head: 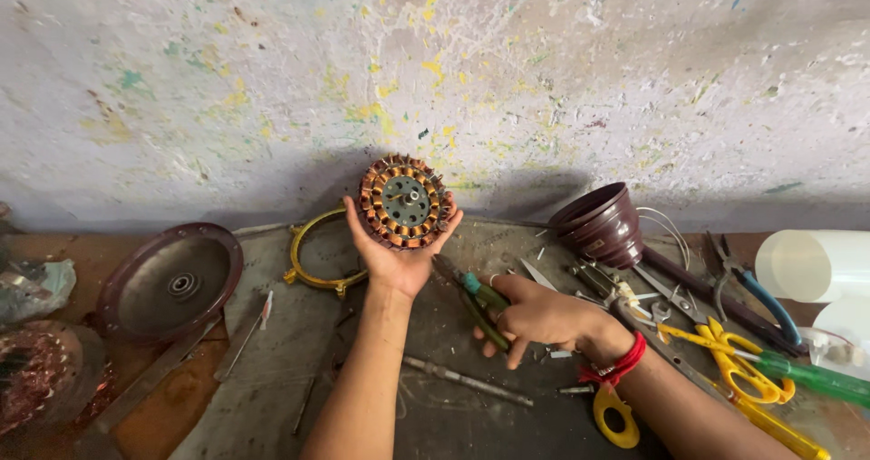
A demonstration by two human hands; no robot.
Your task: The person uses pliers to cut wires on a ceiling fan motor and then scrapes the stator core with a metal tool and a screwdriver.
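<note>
Up close, left hand (399,256) cradling copper-wound stator (404,202), right hand (535,315) grip closed round green-handled pliers (471,299)

Head view: worn on the person's head, looking down and forward.
Faces: workbench (272,351), with wall (435,61) at 12 o'clock.
Nearness: close, within arm's reach.
Shared: single view only.

A repair workshop; scattered pliers (476,301), scissors (739,360) and motor parts cover the grimy bench (272,369).
</note>
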